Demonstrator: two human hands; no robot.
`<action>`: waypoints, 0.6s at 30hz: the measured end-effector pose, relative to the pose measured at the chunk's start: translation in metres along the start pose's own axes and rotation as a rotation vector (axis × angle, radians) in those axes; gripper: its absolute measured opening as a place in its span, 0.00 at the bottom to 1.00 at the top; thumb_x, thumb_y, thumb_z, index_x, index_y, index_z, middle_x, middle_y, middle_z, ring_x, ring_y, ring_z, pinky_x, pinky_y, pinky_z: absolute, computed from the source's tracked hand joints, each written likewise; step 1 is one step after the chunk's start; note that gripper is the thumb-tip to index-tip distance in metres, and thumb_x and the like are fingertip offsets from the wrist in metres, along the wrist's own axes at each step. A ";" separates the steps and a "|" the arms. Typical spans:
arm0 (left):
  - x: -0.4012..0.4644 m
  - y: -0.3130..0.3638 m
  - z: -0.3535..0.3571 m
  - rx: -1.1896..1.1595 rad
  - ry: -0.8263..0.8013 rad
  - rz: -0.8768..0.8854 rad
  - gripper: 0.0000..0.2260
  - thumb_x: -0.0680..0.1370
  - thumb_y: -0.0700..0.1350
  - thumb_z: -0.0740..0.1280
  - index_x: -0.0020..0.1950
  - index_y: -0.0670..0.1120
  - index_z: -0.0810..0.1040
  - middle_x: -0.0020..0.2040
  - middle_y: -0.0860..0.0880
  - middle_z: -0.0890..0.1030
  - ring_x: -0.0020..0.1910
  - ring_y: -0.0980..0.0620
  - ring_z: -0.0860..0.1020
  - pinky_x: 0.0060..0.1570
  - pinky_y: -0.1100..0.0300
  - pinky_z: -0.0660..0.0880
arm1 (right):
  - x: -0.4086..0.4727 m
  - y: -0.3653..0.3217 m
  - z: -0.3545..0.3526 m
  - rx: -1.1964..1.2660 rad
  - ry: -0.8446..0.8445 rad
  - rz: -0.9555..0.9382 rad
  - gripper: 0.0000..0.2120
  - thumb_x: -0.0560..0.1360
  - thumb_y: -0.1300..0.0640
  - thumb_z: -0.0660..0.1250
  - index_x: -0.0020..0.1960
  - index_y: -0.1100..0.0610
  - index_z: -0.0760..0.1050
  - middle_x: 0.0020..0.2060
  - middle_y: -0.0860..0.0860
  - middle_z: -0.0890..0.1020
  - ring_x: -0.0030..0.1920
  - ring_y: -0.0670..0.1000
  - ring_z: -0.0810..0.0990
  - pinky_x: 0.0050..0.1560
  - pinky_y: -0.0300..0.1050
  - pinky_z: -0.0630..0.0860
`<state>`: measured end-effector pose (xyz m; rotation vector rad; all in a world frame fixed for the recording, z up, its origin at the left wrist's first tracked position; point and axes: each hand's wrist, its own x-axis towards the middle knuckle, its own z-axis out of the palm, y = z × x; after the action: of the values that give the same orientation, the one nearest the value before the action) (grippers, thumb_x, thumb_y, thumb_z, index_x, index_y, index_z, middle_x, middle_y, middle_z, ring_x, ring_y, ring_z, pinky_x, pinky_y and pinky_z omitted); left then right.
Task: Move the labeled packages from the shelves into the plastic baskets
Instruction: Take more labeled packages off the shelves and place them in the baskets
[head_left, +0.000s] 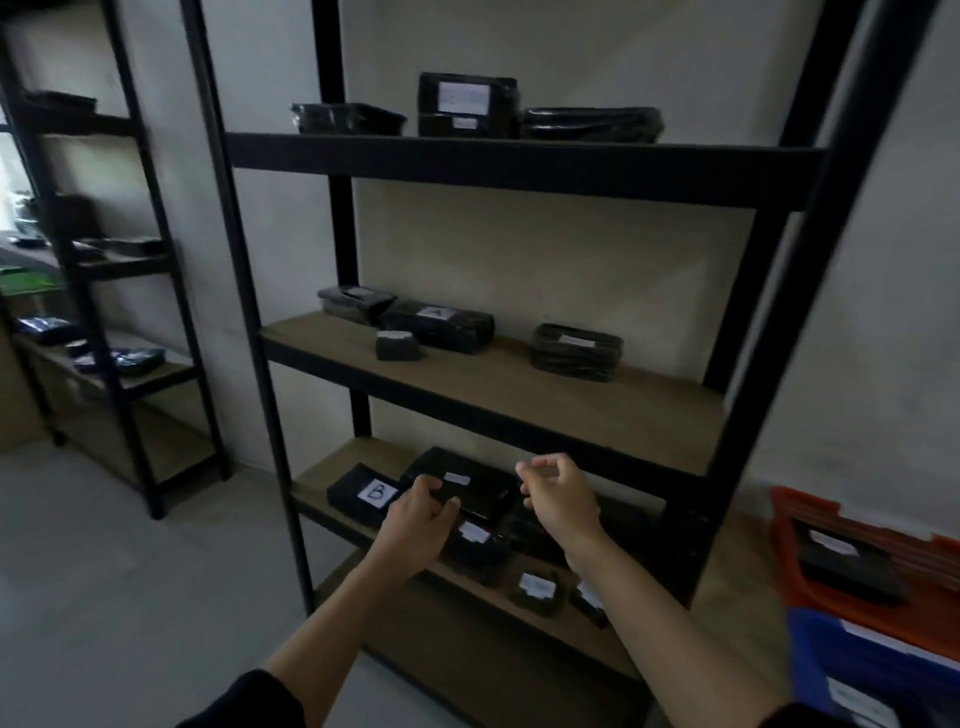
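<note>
On the low shelf (332, 499) of the black rack lie several black packages with white labels. My left hand (418, 512) grips the near left edge of a flat black labeled package (467, 483) that rests on top of others. My right hand (558, 493) hovers just right of that package with fingers loosely curled, holding nothing. A package marked B (366, 493) lies to the left. An orange basket (810, 525) at the right holds one labeled package (852, 569); a blue basket (831, 660) sits in front of it.
The middle shelf (519, 395) carries several black packages, one marked A (441, 322). More packages sit on the top shelf (519, 156). A second black rack (119, 312) stands to the left. Grey floor (130, 597) lies open at lower left.
</note>
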<state>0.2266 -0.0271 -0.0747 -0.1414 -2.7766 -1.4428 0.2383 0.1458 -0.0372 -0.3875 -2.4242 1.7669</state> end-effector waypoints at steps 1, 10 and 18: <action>0.012 -0.011 -0.018 0.013 0.004 0.005 0.15 0.80 0.49 0.61 0.64 0.46 0.67 0.42 0.56 0.75 0.39 0.62 0.75 0.34 0.68 0.70 | 0.011 -0.010 0.021 0.015 -0.003 -0.005 0.12 0.77 0.49 0.65 0.58 0.53 0.73 0.50 0.52 0.80 0.51 0.51 0.80 0.51 0.45 0.77; 0.129 -0.081 -0.157 0.118 0.006 0.057 0.15 0.80 0.50 0.59 0.65 0.46 0.67 0.57 0.47 0.78 0.52 0.51 0.74 0.49 0.60 0.68 | 0.095 -0.080 0.169 0.102 0.037 0.019 0.11 0.76 0.48 0.66 0.53 0.53 0.74 0.49 0.54 0.81 0.48 0.53 0.81 0.42 0.45 0.75; 0.224 -0.101 -0.200 0.094 0.030 0.106 0.19 0.79 0.52 0.60 0.67 0.45 0.67 0.59 0.45 0.77 0.55 0.50 0.74 0.49 0.60 0.68 | 0.182 -0.116 0.216 0.013 0.096 0.008 0.11 0.76 0.45 0.64 0.53 0.52 0.72 0.49 0.52 0.79 0.50 0.52 0.78 0.52 0.50 0.77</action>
<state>-0.0118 -0.2312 -0.0304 -0.2587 -2.7600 -1.2778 -0.0045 -0.0363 -0.0045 -0.4694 -2.3481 1.7248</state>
